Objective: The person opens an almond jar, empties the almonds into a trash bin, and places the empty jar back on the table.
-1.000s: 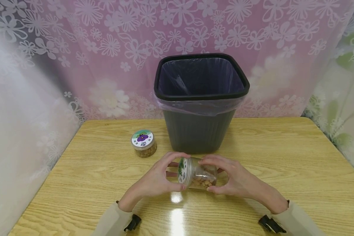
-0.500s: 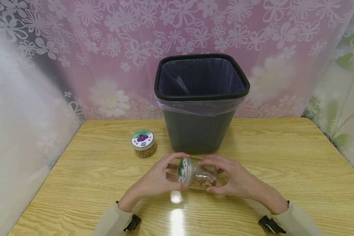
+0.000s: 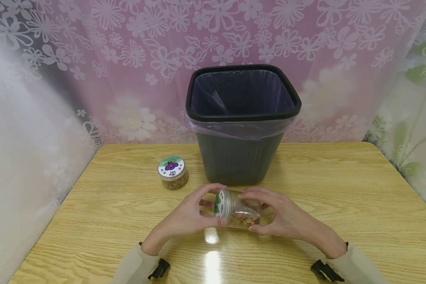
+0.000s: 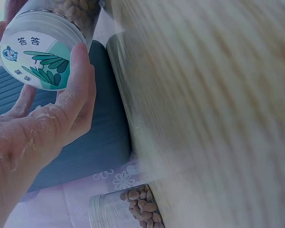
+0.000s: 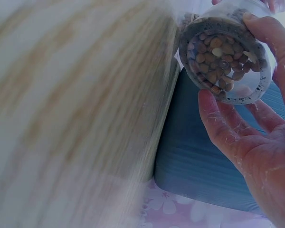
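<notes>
A clear plastic jar (image 3: 244, 213) lies on its side between my hands, partly filled with small brown pieces. My left hand (image 3: 191, 215) grips its screw lid (image 4: 40, 59), which carries a white and green label with leaves and faces left. Around the base end curl the fingers of my right hand (image 3: 282, 215). Through the jar's bottom (image 5: 225, 61), the right wrist view shows the brown pieces heaped inside. A second jar (image 3: 174, 181) stands upright to the left, its lid on and printed with a purple flower.
Just behind the hands stands a dark grey trash bin (image 3: 239, 157) with a black rim and a thin purple liner bag. All of it is on a wooden table (image 3: 340, 197). A pink flowered curtain (image 3: 145, 71) hangs behind the table.
The lid has turned a little in my left hand, its label now at another angle, and the left thumb has shifted slightly. The right hand and the second jar stay put.
</notes>
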A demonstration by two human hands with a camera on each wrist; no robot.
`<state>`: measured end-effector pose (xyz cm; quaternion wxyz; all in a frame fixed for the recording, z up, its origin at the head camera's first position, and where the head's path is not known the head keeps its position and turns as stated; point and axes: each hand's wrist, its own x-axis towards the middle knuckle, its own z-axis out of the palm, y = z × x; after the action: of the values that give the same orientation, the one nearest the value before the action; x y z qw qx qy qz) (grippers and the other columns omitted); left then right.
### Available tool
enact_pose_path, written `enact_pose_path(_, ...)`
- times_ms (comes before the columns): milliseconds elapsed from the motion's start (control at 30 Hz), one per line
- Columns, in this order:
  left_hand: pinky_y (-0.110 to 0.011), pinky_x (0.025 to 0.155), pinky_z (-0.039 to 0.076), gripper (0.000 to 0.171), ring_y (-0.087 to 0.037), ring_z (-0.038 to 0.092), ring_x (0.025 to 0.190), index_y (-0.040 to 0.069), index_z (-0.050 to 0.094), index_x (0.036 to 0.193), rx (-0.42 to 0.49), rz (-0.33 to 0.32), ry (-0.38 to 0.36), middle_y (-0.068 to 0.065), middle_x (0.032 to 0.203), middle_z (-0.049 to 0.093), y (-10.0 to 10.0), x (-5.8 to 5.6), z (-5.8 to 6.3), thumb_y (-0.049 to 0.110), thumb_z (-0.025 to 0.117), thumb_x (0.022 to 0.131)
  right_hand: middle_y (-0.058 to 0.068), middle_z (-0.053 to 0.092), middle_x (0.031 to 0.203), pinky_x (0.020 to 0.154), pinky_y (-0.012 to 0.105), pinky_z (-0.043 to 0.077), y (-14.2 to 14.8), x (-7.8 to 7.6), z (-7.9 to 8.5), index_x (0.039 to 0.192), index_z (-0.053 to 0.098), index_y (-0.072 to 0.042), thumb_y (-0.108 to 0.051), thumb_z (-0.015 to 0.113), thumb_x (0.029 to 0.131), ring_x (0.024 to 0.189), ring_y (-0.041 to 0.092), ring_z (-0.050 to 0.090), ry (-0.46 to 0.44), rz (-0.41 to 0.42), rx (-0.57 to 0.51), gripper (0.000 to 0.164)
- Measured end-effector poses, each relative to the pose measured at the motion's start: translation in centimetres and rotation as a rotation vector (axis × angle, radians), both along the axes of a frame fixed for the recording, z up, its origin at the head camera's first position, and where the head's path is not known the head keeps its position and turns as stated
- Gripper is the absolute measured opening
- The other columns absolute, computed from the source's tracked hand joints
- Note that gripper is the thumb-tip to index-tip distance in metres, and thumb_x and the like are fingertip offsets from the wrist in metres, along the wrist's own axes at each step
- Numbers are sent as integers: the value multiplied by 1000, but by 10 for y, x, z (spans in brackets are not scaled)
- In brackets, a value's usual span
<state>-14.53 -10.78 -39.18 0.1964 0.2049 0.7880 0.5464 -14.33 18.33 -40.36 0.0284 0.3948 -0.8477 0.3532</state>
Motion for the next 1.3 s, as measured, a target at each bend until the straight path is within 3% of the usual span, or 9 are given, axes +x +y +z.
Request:
enact_pose_path(267, -34, 89, 59, 72, -26, 63, 116, 36, 48, 147, -48, 16, 0, 3, 144, 50, 0, -1, 1, 35, 82, 83, 2, 60, 141, 77, 29, 62, 0, 0, 0, 144, 55, -24, -17, 91, 77, 115, 16, 65, 4, 6, -2, 76)
enact_pose_path(533, -39, 92, 58, 73, -31, 62, 121, 31, 46, 150, -67, 7, -2, -1, 144, 50, -1, -1, 1, 36, 80, 86, 2, 60, 142, 77, 30, 62, 0, 0, 1, 144, 55, -25, -17, 90, 77, 116, 17, 65, -6, 4, 1, 76)
enact_pose_path(833, -33, 96, 59, 82, -34, 48, 138, 30, 41, 154, 30, -40, -43, 7, 156, 38, -3, 2, 1, 27, 84, 85, 1, 61, 141, 77, 29, 62, 0, 1, 1, 144, 55, -25, -17, 91, 76, 115, 15, 64, 5, -4, 10, 77)
enact_pose_path(933, -33, 97, 58, 84, -34, 46, 139, 30, 40, 154, 47, -57, -26, 8, 158, 35, -3, 1, 1, 22, 85, 83, 1, 61, 141, 77, 29, 62, 0, 1, 1, 143, 56, -24, -17, 91, 76, 114, 14, 64, 2, -5, 5, 77)
enact_pose_path(1167, -34, 100, 56, 86, -29, 47, 138, 44, 42, 148, 33, -71, 23, 10, 157, 36, -3, 1, 1, 18, 87, 80, 2, 60, 140, 77, 27, 62, 0, 0, 0, 143, 56, -19, -16, 91, 77, 114, 13, 64, -1, 12, -14, 74)
enact_pose_path(1300, -37, 102, 55, 89, -30, 47, 138, 40, 42, 150, 25, -74, 59, 9, 155, 38, -2, 1, 1, 14, 87, 78, 2, 60, 140, 77, 27, 62, 0, 0, 0, 143, 56, -19, -15, 90, 77, 114, 13, 64, 4, 17, -21, 74)
